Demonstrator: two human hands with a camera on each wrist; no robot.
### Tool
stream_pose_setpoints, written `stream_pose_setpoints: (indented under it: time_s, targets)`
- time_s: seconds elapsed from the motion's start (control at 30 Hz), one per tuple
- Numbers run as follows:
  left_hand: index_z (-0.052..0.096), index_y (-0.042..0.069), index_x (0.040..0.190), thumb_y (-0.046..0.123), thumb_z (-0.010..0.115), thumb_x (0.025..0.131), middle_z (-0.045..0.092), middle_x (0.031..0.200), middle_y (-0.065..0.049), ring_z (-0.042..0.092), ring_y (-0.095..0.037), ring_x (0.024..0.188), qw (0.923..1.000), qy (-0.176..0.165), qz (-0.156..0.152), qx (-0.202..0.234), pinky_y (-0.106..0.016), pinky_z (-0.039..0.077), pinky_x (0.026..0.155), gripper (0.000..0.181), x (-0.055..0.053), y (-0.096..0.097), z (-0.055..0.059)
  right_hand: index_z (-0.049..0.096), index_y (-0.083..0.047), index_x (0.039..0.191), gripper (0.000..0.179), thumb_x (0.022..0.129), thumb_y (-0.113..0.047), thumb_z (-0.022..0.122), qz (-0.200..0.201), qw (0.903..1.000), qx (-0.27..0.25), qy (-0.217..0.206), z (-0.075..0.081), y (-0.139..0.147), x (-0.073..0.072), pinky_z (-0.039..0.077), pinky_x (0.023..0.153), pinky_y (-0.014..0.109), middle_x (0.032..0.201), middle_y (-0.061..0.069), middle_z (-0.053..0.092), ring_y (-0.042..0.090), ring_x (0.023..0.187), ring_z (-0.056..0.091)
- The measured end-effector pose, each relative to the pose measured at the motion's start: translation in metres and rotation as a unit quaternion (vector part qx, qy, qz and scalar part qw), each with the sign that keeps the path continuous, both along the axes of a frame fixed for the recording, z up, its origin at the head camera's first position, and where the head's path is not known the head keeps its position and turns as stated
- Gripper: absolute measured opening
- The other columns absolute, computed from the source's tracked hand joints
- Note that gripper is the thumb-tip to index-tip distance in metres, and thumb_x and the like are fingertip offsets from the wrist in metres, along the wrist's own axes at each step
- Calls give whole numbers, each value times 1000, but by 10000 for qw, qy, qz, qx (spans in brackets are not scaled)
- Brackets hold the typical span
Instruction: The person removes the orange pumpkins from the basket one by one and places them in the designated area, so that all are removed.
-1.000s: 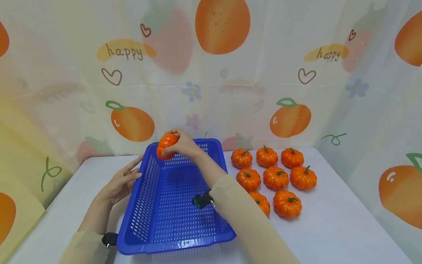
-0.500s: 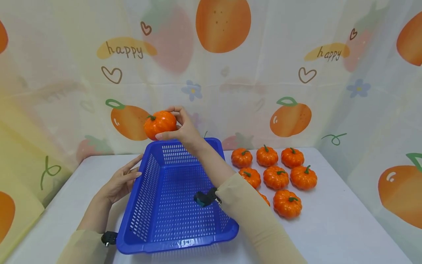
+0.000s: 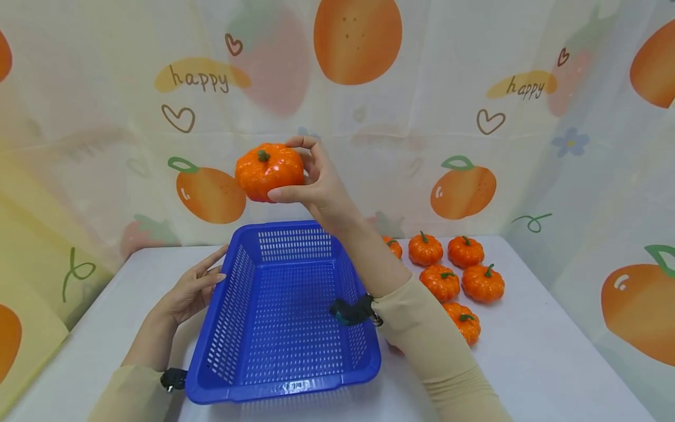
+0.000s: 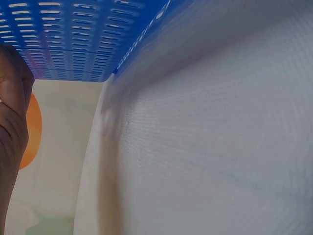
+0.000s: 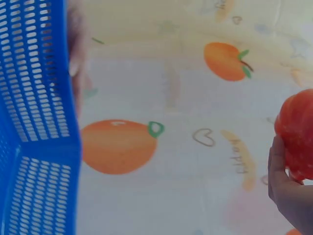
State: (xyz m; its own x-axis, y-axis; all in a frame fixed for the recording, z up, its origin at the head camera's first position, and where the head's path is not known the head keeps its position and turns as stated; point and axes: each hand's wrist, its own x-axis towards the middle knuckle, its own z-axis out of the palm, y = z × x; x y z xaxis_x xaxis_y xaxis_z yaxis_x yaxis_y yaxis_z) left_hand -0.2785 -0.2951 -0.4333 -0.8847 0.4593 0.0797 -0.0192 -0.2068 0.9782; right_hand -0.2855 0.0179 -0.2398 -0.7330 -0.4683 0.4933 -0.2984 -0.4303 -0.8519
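Note:
High above the far end of the blue basket (image 3: 287,387), my right hand (image 3: 324,190) grips a small orange toy pumpkin (image 3: 268,172) with a green stem. The thumb lies along its near side and the fingers reach behind it. In the right wrist view the same pumpkin (image 5: 299,134) shows at the right edge, cut off by the frame. My left hand (image 3: 192,292) rests against the outside of the basket's left rim, its fingers fairly straight. Only part of that hand (image 4: 12,103) appears in the left wrist view, beside the slotted basket wall (image 4: 63,29).
Several more toy pumpkins (image 3: 440,283) sit in rows on the white table (image 3: 548,351), right of the basket. My right forearm hides some of them. A patterned curtain (image 3: 364,158) hangs behind and at both sides.
My right hand has lifted the pumpkin up from inside the basket's far left corner to well above the rim, turning its stem toward the camera. The left hand and basket have stayed nearly still.

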Motion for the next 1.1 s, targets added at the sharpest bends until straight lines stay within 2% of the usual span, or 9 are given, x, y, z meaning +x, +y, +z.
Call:
stream_pose_setpoints:
  time_s: [0.13, 0.27, 0.4, 0.57, 0.77, 0.9, 1.1]
  targets:
    - [-1, 15, 160, 2, 40, 103, 66, 127, 5, 72, -10, 102, 10000, -17, 15, 19, -26, 61, 84, 72, 0, 0, 0, 39, -15, 137, 71, 78, 18, 61, 78, 9997, 73, 214, 8, 18, 6, 57, 99, 33, 142, 9, 44, 26, 126, 52]
    - [-1, 14, 160, 1, 39, 103, 65, 127, 5, 71, -9, 100, 9999, -62, -13, 78, -25, 61, 83, 71, 0, -1, -2, 37, -10, 147, 82, 73, 14, 63, 143, 9982, 247, 521, 8, 36, 9, 57, 97, 30, 143, 8, 44, 25, 130, 48]
    - [0, 16, 160, 1, 39, 103, 65, 128, 6, 71, -8, 101, 9999, -122, 64, -10, -25, 61, 83, 71, 0, 0, -3, 38, -11, 148, 85, 70, 12, 61, 247, 9970, 372, 631, 3, 56, 10, 57, 97, 27, 140, 4, 47, 22, 129, 48]
    - [2, 17, 160, 2, 39, 103, 65, 128, 7, 71, -9, 103, 9998, -109, 159, -106, -26, 61, 85, 70, -1, -1, -3, 44, -14, 144, 82, 69, 17, 57, 331, 9974, 398, 507, 0, 88, 11, 57, 96, 26, 135, 1, 51, 19, 124, 51]
    - [2, 17, 160, 1, 39, 103, 64, 129, 6, 71, -9, 104, 9999, -50, 83, -94, -26, 61, 85, 70, -3, -1, -3, 47, -15, 141, 80, 69, 20, 55, 136, 9968, 435, 653, -4, 133, 11, 58, 93, 26, 130, 1, 54, 16, 120, 54]
    - [1, 16, 160, 0, 38, 103, 63, 130, 6, 71, -9, 105, 10000, -6, 34, -86, -26, 61, 86, 70, -3, -2, -4, 46, -14, 142, 78, 72, 21, 54, -19, 9962, 506, 702, -13, 163, 8, 58, 93, 25, 131, 1, 54, 15, 118, 56]
    - [0, 16, 160, 0, 37, 103, 64, 130, 5, 71, -9, 105, 10000, -6, 25, -84, -26, 61, 86, 70, -3, -2, -4, 44, -8, 146, 77, 76, 24, 50, 30, 9963, 541, 670, -31, 203, 5, 58, 93, 24, 137, 3, 51, 15, 116, 57]
